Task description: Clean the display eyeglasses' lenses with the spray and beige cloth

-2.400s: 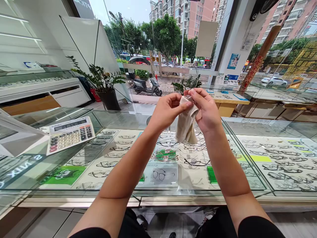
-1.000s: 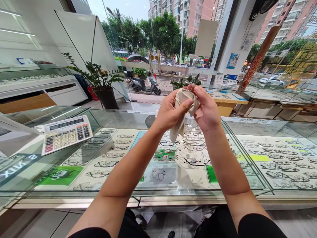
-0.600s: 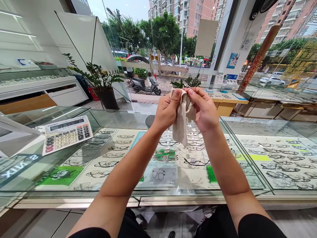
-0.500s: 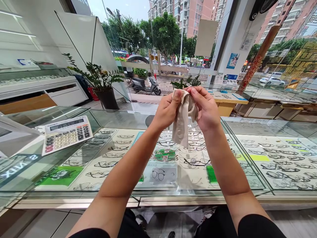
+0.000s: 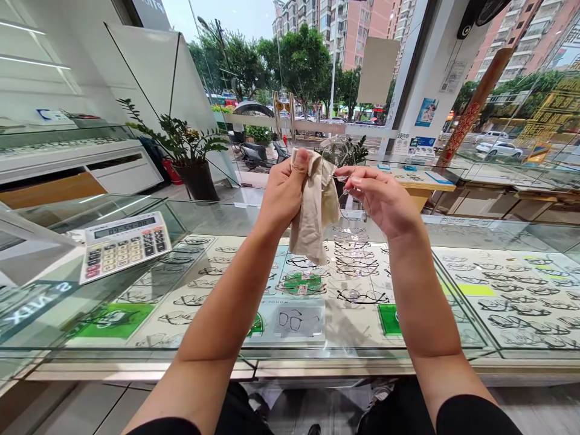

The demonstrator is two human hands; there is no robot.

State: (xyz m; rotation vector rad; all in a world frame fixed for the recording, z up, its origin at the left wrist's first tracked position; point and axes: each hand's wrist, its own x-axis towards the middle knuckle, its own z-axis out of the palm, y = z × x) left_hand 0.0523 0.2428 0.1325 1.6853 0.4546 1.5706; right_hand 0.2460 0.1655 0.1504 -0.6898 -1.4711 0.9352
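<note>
My left hand [image 5: 281, 196] pinches a beige cleaning cloth [image 5: 310, 226], thumb on top, and the cloth hangs down over the glass. In my right hand [image 5: 392, 199] is a thin-framed pair of eyeglasses [image 5: 336, 151], gripped between thumb and fingers. The clear lenses stand up behind the cloth's upper edge, and a thin temple curves below my right fingers. The cloth hides part of the eyeglasses, so I cannot tell whether it touches a lens. Both hands are raised above the glass display case [image 5: 254, 353].
Rows of spectacle frames [image 5: 356, 263] lie inside the case under its glass top. A calculator [image 5: 124, 244] rests on the left of the counter. Beyond the counter stand a potted plant [image 5: 179, 145] and a large window. Another display case [image 5: 512, 290] adjoins on the right.
My left hand has shifted left with the cloth, and my right hand slightly right. The gap between them has widened, and the eyeglasses now show more clearly.
</note>
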